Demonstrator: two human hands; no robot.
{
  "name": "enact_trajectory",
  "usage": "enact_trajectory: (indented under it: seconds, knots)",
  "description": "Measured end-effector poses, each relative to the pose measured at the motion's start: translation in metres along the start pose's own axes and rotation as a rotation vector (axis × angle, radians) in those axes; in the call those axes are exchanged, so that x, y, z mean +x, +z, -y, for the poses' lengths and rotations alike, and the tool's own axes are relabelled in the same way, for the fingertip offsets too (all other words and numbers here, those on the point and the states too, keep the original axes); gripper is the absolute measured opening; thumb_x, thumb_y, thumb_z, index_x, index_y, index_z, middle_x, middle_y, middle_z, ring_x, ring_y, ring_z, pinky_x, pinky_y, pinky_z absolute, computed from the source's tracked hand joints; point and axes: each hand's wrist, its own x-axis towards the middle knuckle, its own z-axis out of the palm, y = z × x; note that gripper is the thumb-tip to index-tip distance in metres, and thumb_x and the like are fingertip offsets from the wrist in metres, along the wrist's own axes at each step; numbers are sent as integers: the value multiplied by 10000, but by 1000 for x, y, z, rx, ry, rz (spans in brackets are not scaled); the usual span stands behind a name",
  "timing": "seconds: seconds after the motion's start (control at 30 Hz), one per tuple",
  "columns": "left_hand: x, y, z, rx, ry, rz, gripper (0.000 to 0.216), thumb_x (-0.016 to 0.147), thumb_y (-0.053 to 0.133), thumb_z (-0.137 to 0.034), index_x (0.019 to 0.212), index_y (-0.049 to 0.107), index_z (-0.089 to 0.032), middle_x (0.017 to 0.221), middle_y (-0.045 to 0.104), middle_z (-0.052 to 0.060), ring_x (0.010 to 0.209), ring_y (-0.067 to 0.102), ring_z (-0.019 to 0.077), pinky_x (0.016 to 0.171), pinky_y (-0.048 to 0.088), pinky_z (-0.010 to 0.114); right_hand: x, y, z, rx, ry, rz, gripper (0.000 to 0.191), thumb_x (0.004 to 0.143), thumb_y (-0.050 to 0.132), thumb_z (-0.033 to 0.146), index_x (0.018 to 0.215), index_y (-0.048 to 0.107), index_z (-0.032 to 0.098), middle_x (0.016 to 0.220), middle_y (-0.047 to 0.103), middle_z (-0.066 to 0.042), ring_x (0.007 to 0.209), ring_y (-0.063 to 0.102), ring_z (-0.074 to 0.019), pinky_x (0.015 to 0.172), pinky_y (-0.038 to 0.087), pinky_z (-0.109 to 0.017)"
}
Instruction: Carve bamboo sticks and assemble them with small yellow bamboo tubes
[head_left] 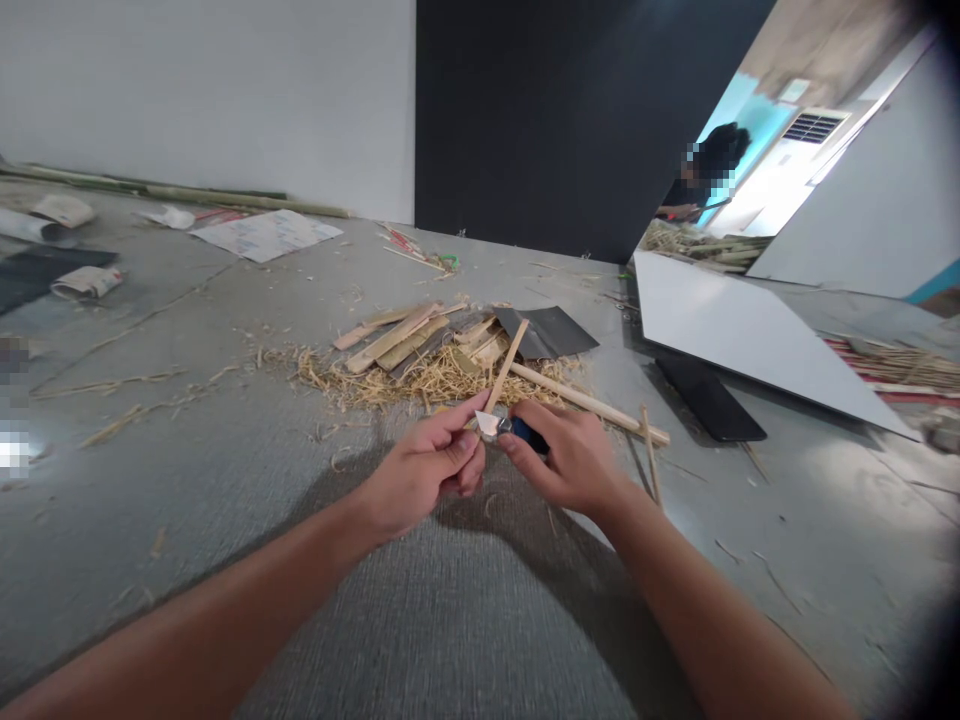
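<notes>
My left hand (431,455) is closed around the lower end of a thin bamboo strip (508,365), which slants up and to the right. In my right hand (566,450) is a utility knife (531,436) with a dark blue handle. Its bright blade (487,424) lies against the strip, close to my left fingertips. Beyond both hands, a heap of curly shavings (375,388) spreads over the floor. Several flat wood pieces (405,340) lie on top of the heap, beside a dark grey sheet (555,333). A round stick (600,404) points out of the heap to the right.
A white board (750,335) leans low at the right, with a black flat object (709,400) by its edge. A black panel (562,120) stands behind the heap. Long bamboo poles (187,193) lie along the left wall. Another person (709,175) appears at the upper right.
</notes>
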Motion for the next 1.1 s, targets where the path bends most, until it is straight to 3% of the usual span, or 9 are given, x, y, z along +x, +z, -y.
enact_trajectory:
  seconds: [0.3, 0.43, 0.6, 0.67, 0.9, 1.1]
  knots:
    - [0, 2, -1, -30, -2, 57, 475, 958, 465, -224, 1428, 404, -193, 594, 381, -53, 540, 284, 94, 559, 294, 264, 0, -2, 0, -14, 1, -36, 308, 922, 429, 455, 869, 564, 182, 720, 608, -26, 609, 535, -155, 567, 300, -277]
    - [-3, 4, -1, 12, -34, 119, 476, 958, 464, -215, 1432, 413, -201, 613, 386, -50, 552, 306, 93, 582, 304, 273, 1, -10, -12, -35, 100, -137, 313, 922, 434, 465, 869, 569, 187, 650, 567, -8, 563, 506, -146, 544, 281, -271]
    - [-6, 9, 2, 6, -115, 104, 535, 953, 481, -212, 1471, 351, -186, 590, 369, -58, 542, 303, 87, 583, 291, 275, 1, -18, -36, -58, 253, -222, 330, 933, 414, 484, 890, 570, 196, 554, 505, 16, 472, 446, -125, 514, 247, -268]
    - [-5, 10, 2, -17, -124, 58, 547, 952, 480, -205, 1478, 333, -176, 579, 377, -59, 538, 307, 88, 587, 298, 278, 1, -16, -34, -71, 254, -204, 338, 930, 410, 492, 887, 568, 197, 568, 521, 7, 482, 457, -130, 513, 237, -270]
    - [0, 7, -7, -93, -15, -87, 497, 951, 470, -177, 1441, 385, -195, 570, 375, -60, 536, 326, 92, 565, 300, 264, 4, 1, 6, -16, 52, 44, 338, 935, 393, 486, 835, 539, 198, 671, 591, -16, 590, 512, -151, 551, 244, -277]
    - [-3, 8, -4, -99, -41, 33, 456, 950, 467, -173, 1405, 447, -194, 555, 348, -65, 517, 282, 88, 566, 290, 267, 4, -8, -14, -16, 133, -54, 323, 936, 397, 473, 823, 519, 196, 646, 554, -13, 574, 490, -150, 548, 243, -276]
